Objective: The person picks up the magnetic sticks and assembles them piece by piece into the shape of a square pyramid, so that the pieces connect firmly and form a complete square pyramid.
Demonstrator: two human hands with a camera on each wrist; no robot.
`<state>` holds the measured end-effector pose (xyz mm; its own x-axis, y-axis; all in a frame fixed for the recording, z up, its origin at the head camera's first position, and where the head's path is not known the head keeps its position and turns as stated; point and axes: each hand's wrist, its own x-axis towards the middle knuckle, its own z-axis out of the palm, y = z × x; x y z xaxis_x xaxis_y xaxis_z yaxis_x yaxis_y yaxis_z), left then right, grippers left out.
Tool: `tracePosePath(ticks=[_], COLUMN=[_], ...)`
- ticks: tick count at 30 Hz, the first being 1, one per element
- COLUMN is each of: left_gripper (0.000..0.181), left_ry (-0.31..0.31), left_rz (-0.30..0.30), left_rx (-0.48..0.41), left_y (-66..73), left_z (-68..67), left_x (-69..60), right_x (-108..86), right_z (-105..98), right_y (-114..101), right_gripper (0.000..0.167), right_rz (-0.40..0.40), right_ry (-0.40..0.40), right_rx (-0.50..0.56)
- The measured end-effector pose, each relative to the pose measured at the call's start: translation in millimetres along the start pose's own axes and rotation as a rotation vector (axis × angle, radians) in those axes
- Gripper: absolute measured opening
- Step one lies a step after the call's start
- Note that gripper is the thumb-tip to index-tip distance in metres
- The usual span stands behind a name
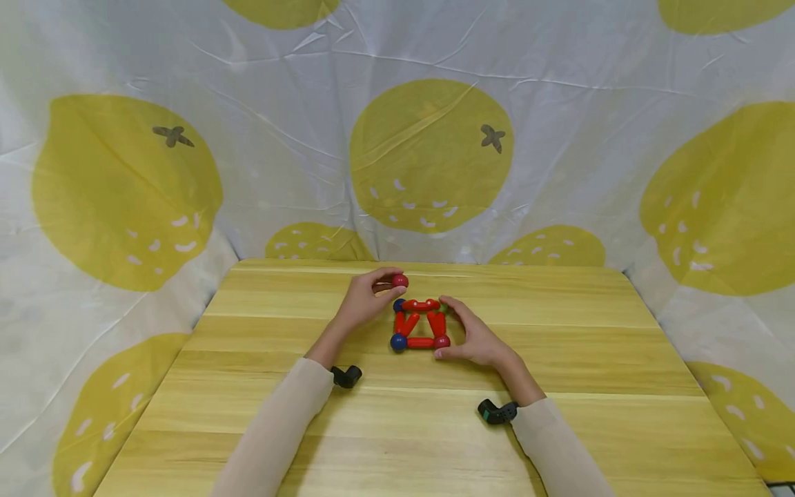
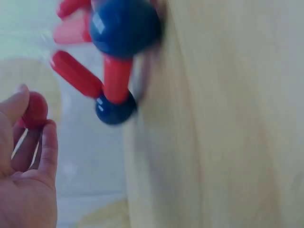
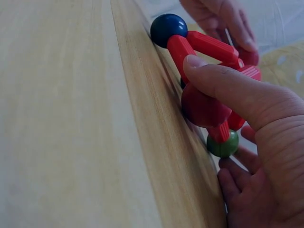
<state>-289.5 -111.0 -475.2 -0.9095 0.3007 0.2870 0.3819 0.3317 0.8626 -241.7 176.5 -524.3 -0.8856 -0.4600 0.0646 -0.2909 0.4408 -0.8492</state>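
Note:
On the table stands a magnetic ball-and-rod frame: red rods [image 1: 421,342] join two blue balls [image 1: 399,342], a dark red ball [image 1: 442,342] and a green ball [image 3: 223,144] in a square. More red rods [image 2: 76,73] slant upward from its corners. My left hand [image 1: 363,298] pinches a loose red ball [image 1: 400,281] between thumb and fingertips, above the frame's far left corner. At the right side, my right hand [image 1: 477,337] holds the frame, its thumb on the near dark red ball and its fingers by the far green one.
The wooden table [image 1: 397,435] reaches back to a white cloth [image 1: 559,159] printed with yellow lemons, which also hangs at both sides. Black wrist cameras [image 1: 346,377] sit on both forearms, beside the beige sleeves [image 1: 279,428].

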Motion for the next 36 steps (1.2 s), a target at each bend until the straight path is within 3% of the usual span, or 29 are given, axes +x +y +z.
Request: tracePosePath(ticks=[5,9,13,19,29,36], left_gripper=[0.039,0.039,0.036,0.037,0.037,0.039], left_ry=[-0.059,-0.091,-0.1,-0.093,-0.086,-0.125], left_rz=[0.085,0.124,0.125,0.124,0.118,0.14], left_rx=[-0.048,0.005,0.096,0.118,0.129,0.112], left_y=[12.0,15.2,14.4,15.2,16.7,14.3], left_z=[10.8,19.7,26.9,33.7,38.8,35.3], left_x=[-9.3,-14.6,-19.4,-25.2,-29.4,-31.1], right_x=[-0.2,0.2,1.9,3.6,3.5,4.0], right_z=[-1.1,-1.6,-0.6,1.4,4.5,5.9], right_y=[1.3,1.0,0.5,-3.5,-2.9,-2.2], right_gripper=[0.114,0.11,0.091,0.061,0.053,0.053], right_rz=[-0.002,-0.001,0.002,-0.021,-0.068,-0.072], right_ry=[0.001,-0.001,-0.001,-0.006,0.005,0.008], right_rx=[-0.023,-0.029,-0.012,0.058,0.026,0.038])
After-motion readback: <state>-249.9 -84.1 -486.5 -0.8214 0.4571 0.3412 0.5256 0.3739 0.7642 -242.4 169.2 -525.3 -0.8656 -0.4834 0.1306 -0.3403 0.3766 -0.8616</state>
